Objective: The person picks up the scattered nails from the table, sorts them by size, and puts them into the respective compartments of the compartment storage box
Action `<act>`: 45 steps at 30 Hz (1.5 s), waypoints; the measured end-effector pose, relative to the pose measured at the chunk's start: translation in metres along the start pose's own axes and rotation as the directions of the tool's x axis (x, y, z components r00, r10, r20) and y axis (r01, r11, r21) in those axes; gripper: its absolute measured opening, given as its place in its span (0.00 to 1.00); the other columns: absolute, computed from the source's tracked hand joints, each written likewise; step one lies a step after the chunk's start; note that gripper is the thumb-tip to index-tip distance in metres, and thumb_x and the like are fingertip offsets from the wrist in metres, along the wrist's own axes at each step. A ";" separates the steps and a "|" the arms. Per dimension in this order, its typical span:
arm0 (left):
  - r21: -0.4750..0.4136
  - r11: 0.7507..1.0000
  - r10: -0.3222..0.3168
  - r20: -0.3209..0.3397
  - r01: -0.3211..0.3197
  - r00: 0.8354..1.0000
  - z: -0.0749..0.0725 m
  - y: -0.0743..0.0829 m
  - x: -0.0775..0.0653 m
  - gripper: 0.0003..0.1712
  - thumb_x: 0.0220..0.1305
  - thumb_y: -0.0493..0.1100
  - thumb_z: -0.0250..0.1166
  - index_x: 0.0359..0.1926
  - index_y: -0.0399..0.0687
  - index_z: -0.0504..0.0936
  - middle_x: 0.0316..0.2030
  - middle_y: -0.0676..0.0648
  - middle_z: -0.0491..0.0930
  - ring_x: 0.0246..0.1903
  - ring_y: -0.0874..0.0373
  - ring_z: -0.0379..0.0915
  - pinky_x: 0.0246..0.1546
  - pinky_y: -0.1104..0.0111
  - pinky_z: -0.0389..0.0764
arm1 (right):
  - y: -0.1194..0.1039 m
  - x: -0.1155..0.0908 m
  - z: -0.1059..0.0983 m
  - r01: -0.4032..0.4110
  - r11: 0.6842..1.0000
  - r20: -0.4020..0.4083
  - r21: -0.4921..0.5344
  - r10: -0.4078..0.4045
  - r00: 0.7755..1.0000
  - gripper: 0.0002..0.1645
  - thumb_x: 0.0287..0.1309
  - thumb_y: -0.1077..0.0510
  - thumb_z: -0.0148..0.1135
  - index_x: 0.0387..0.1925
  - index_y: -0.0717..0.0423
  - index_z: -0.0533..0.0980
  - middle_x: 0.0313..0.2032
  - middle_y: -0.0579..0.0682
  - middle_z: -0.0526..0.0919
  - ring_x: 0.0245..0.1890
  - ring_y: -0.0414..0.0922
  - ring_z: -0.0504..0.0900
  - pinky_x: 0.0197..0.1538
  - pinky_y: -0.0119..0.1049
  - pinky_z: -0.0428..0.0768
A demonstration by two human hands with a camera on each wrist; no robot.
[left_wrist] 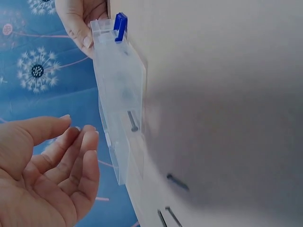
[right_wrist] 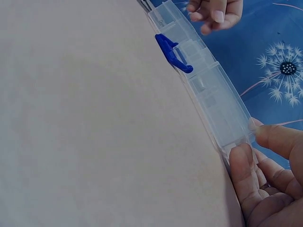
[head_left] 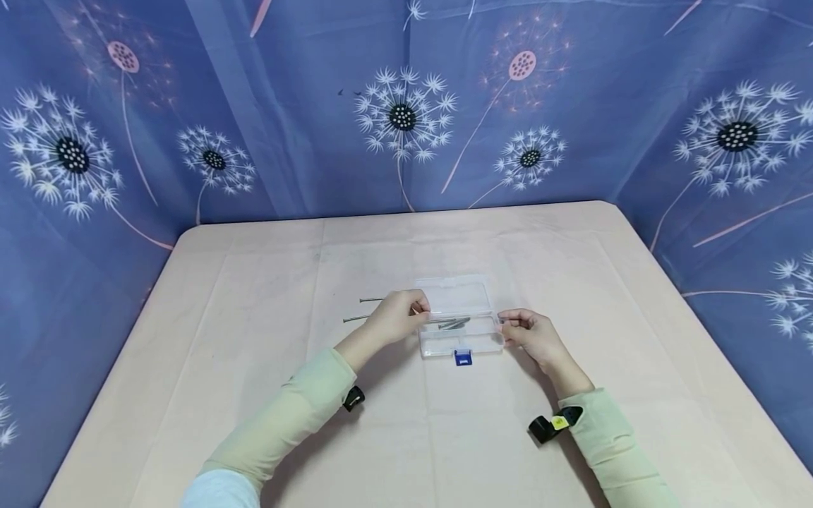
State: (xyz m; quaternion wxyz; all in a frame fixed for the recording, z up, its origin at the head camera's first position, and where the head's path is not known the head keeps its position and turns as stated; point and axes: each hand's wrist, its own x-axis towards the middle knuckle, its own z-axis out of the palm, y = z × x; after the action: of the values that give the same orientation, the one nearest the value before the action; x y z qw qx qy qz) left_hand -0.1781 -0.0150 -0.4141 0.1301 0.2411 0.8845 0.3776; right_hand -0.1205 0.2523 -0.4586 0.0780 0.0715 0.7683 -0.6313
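A clear plastic storage box with a blue latch lies on the table, its lid folded back. Several metal screws lie in its rear compartment. My left hand hovers at the box's left end, fingers loosely bent; in the left wrist view a gap shows between thumb and fingertips, with nothing held. At the opposite end my right hand grips the box wall between thumb and fingers. Left of the box, long screws lie on the table, partly behind my left hand.
A pale pink cloth covers the table. Blue curtains with dandelion prints stand along its back and sides. Black wrist cameras are strapped over both pale green sleeves.
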 end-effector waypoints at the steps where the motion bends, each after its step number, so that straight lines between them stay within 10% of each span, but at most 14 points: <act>1: -0.006 1.000 0.001 -0.003 -0.001 1.000 -0.002 -0.001 -0.002 0.02 0.60 0.36 0.63 0.33 0.42 0.79 0.34 0.45 0.84 0.31 0.59 0.78 0.35 0.71 0.78 | 0.000 0.000 0.000 0.000 1.000 0.000 0.002 0.000 1.000 0.24 0.57 0.70 0.56 0.53 0.82 0.66 0.30 0.45 0.76 0.25 0.33 0.76 0.31 0.24 0.80; 17: 0.023 1.000 0.000 0.001 0.000 1.000 -0.020 -0.028 -0.027 0.09 0.55 0.35 0.66 0.39 0.38 0.80 0.37 0.43 0.83 0.31 0.57 0.77 0.41 0.64 0.78 | -0.001 0.000 0.001 -0.014 1.000 0.002 0.001 0.014 1.000 0.25 0.58 0.69 0.57 0.54 0.81 0.65 0.30 0.45 0.76 0.26 0.32 0.76 0.32 0.24 0.80; 33: 0.000 0.994 -0.107 0.055 0.107 0.993 -0.017 -0.052 -0.034 0.04 0.54 0.33 0.67 0.30 0.41 0.79 0.25 0.50 0.77 0.24 0.62 0.70 0.29 0.73 0.74 | -0.001 0.000 0.002 -0.011 1.000 -0.010 -0.003 0.011 1.000 0.24 0.57 0.69 0.57 0.54 0.81 0.66 0.30 0.45 0.76 0.26 0.32 0.76 0.32 0.24 0.80; 45: 0.079 0.995 -0.068 0.009 0.067 0.998 -0.010 -0.057 -0.030 0.05 0.54 0.32 0.65 0.25 0.42 0.79 0.22 0.52 0.75 0.24 0.63 0.66 0.28 0.74 0.69 | 0.000 0.003 0.001 -0.018 1.000 -0.003 -0.017 0.018 1.000 0.24 0.58 0.68 0.57 0.54 0.80 0.66 0.30 0.44 0.76 0.26 0.33 0.76 0.32 0.25 0.81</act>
State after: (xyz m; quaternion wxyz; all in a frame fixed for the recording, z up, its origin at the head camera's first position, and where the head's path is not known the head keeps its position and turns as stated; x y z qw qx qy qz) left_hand -0.1757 -0.0711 -0.4477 0.1383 0.2181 0.9055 0.3367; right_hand -0.1231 0.2509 -0.4591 0.0830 0.0788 0.7730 -0.6240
